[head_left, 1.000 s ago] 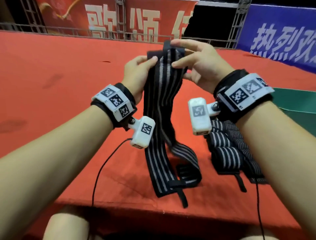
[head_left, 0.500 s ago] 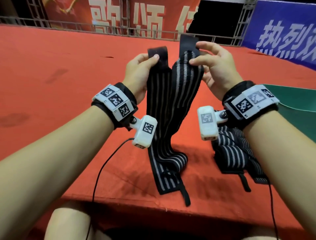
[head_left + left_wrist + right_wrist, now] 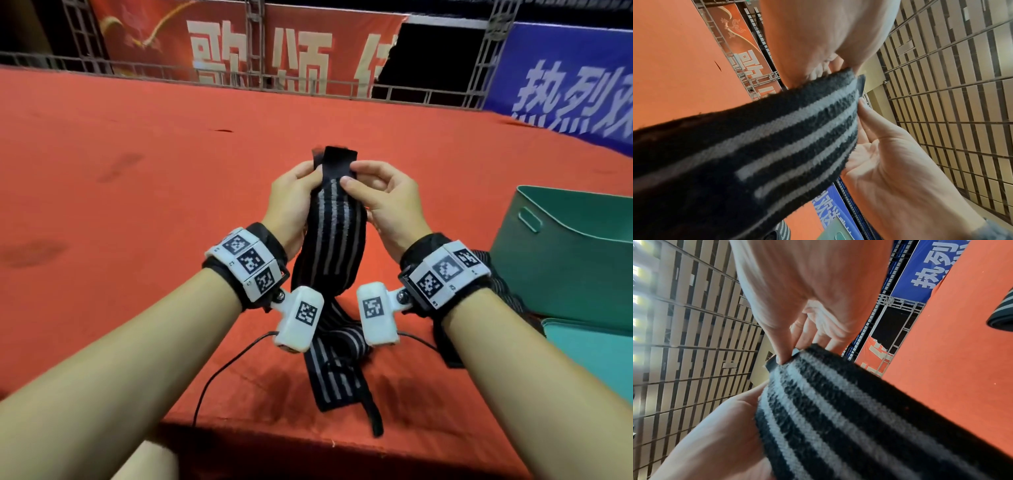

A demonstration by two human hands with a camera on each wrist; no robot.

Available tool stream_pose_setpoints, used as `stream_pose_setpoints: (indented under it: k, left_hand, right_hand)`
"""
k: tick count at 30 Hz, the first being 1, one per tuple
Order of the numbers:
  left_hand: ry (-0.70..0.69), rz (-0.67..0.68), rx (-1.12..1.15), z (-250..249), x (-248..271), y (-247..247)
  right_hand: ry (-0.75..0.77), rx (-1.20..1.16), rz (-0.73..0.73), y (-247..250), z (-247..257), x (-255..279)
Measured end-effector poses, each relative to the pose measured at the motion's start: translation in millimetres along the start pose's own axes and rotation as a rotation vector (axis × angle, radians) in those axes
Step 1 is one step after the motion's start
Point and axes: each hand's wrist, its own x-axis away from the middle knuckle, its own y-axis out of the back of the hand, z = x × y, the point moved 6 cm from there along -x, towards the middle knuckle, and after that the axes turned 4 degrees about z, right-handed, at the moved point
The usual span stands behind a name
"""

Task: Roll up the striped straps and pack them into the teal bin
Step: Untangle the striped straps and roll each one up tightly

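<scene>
Up top, left hand (image 3: 291, 202) and right hand (image 3: 383, 202) both pinch the striped strap (image 3: 334, 236) — each grip closed on it.

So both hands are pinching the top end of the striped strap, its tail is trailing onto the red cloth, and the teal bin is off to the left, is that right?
Not quite: the teal bin stands to the right, beside the right hand, as the head view shows. The rest holds: the right hand and left hand pinch the top end of the striped strap, and its tail trails onto the red cloth.
</scene>
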Motion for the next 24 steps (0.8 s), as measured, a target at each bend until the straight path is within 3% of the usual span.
stream_pose_setpoints:
  k: [5,10,17,22,24]
  left_hand:
    - [-0.002,-0.032,0.035,7.2,0.5,1.2]
    - [-0.166,0.041,-0.167,0.6,1.2,-2.8]
    - [-0.276,-0.063,-0.156,-26.5,-6.8,-3.7]
    - [-0.307,-0.037,-0.125,-58.8,-14.9,-11.9]
    - [-0.306,-0.020,-0.123,-63.0,-15.8,-14.3]
  right_hand:
    - [0.022,0.087,-0.005,-0.9,-1.3,-2.4]
    - [0.057,0.154,-0.035,1.4,4.2,-4.9]
    - [0.199,0.329,-0.149,-4.2,24.1,-3.0]
    - [0.127,0.278,0.094,-17.5,24.3,-5.7]
    - [0.104,0.189,0.121,-18.5,24.2,-4.3]
